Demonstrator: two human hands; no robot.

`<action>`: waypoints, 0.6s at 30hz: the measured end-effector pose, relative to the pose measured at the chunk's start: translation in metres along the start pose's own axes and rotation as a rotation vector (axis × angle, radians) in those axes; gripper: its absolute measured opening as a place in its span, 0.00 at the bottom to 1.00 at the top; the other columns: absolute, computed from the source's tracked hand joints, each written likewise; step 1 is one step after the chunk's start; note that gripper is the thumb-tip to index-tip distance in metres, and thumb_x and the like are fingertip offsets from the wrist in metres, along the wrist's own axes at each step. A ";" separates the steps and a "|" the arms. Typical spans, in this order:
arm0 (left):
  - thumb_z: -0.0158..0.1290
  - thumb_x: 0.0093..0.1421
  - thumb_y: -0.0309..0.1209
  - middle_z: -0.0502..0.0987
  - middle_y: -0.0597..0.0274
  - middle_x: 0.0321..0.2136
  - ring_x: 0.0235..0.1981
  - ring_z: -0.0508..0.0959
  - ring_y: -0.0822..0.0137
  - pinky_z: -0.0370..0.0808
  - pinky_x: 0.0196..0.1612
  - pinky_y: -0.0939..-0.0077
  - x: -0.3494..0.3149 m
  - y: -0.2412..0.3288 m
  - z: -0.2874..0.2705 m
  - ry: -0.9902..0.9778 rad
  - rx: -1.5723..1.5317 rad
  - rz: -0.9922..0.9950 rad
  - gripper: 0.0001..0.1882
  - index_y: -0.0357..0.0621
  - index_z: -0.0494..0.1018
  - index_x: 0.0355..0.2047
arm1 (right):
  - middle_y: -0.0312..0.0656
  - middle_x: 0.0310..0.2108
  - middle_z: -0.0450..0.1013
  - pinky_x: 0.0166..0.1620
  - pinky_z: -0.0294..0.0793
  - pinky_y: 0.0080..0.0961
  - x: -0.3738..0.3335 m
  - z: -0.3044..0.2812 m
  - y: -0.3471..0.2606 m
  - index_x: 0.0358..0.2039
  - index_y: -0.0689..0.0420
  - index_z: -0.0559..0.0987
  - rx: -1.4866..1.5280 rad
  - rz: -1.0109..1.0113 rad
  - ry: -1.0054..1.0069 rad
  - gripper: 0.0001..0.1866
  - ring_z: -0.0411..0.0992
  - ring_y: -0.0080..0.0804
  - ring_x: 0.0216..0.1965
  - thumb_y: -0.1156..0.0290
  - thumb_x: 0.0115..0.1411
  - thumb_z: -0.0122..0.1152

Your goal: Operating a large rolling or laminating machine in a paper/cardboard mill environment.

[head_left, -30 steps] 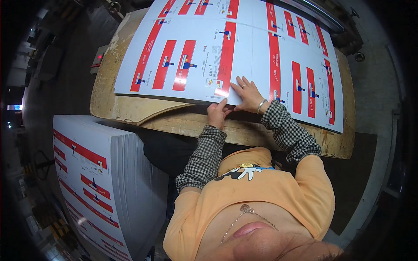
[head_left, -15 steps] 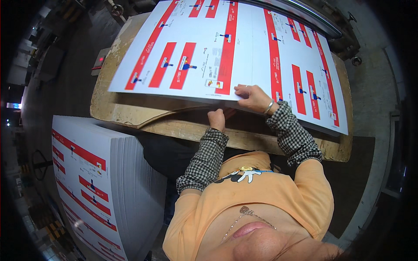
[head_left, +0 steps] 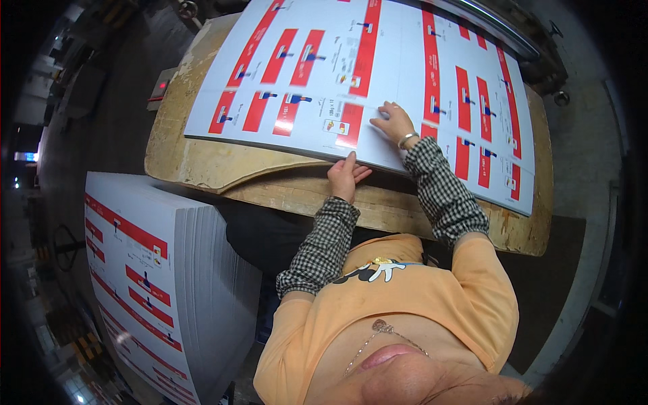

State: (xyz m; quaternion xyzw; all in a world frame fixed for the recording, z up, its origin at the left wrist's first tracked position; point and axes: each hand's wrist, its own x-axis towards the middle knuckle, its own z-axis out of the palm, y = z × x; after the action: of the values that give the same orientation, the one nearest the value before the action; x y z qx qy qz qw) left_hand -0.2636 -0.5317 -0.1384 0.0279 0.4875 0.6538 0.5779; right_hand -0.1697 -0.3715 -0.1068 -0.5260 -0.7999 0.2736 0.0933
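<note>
Spare stack: printed sheets stand piled beside us, just off the table's near left corner.
Left hand: partly open at the table's near edge, thumb on the lower sheet, fingers stretched along its rim; we cannot tell whether it grips.
Right hand: half curled, fingertips about the upper sheet's near edge; we cannot tell whether they pinch it.
Upper sheet: lies toward the table's far edge, baring a strip of the lower one.
Skew risk: uneven pressure from our hands could, we judge, turn the upper sheet crooked or crease its edge.
Table: worn wood, curved cut in its near edge.
Roller: metal, by the table's far right corner.
</note>
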 end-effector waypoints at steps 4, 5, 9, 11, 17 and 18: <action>0.46 0.55 0.31 0.70 0.50 0.29 0.28 0.74 0.60 0.76 0.32 0.69 0.002 0.005 -0.008 0.004 -0.011 0.006 0.14 0.28 0.64 0.32 | 0.53 0.53 0.54 0.55 0.50 0.44 -0.048 0.001 -0.029 0.50 0.56 0.63 -0.258 -0.288 -0.152 0.37 0.49 0.50 0.56 0.53 0.40 0.61; 0.46 0.55 0.30 0.71 0.49 0.29 0.29 0.74 0.59 0.76 0.31 0.70 0.001 0.007 -0.009 0.003 0.004 0.013 0.13 0.28 0.64 0.32 | 0.53 0.56 0.49 0.56 0.46 0.48 -0.062 -0.002 -0.039 0.53 0.55 0.58 -0.403 -0.346 -0.217 0.41 0.44 0.52 0.58 0.52 0.40 0.62; 0.47 0.55 0.30 0.72 0.49 0.30 0.28 0.76 0.62 0.75 0.30 0.75 -0.002 0.011 -0.006 -0.074 -0.046 0.006 0.12 0.29 0.65 0.30 | 0.52 0.57 0.45 0.56 0.46 0.48 -0.064 -0.002 -0.030 0.55 0.51 0.55 -0.467 -0.351 -0.314 0.46 0.41 0.50 0.59 0.53 0.36 0.65; 0.47 0.54 0.30 0.73 0.50 0.31 0.31 0.76 0.61 0.75 0.34 0.72 -0.004 0.011 -0.008 -0.102 -0.035 0.003 0.12 0.29 0.65 0.32 | 0.52 0.56 0.49 0.57 0.49 0.42 -0.062 -0.010 -0.029 0.53 0.51 0.59 -0.437 -0.338 -0.313 0.40 0.43 0.50 0.59 0.58 0.38 0.63; 0.46 0.54 0.29 0.73 0.51 0.32 0.34 0.75 0.60 0.73 0.39 0.67 -0.003 0.007 -0.015 -0.189 -0.115 -0.021 0.13 0.31 0.66 0.36 | 0.51 0.32 0.71 0.37 0.69 0.31 -0.055 -0.052 -0.033 0.34 0.60 0.74 0.137 -0.344 -0.237 0.14 0.71 0.42 0.33 0.69 0.47 0.50; 0.43 0.55 0.28 0.72 0.50 0.32 0.35 0.75 0.57 0.74 0.38 0.64 -0.005 0.010 -0.010 -0.160 -0.114 -0.006 0.13 0.30 0.65 0.37 | 0.52 0.37 0.70 0.41 0.69 0.27 -0.059 -0.068 -0.046 0.37 0.64 0.72 0.087 -0.312 -0.275 0.14 0.71 0.41 0.36 0.72 0.49 0.50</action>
State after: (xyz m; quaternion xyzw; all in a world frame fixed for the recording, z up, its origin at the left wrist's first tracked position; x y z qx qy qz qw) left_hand -0.2747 -0.5403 -0.1342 0.0456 0.4017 0.6744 0.6179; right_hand -0.1512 -0.4148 -0.0172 -0.3492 -0.8641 0.3593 0.0473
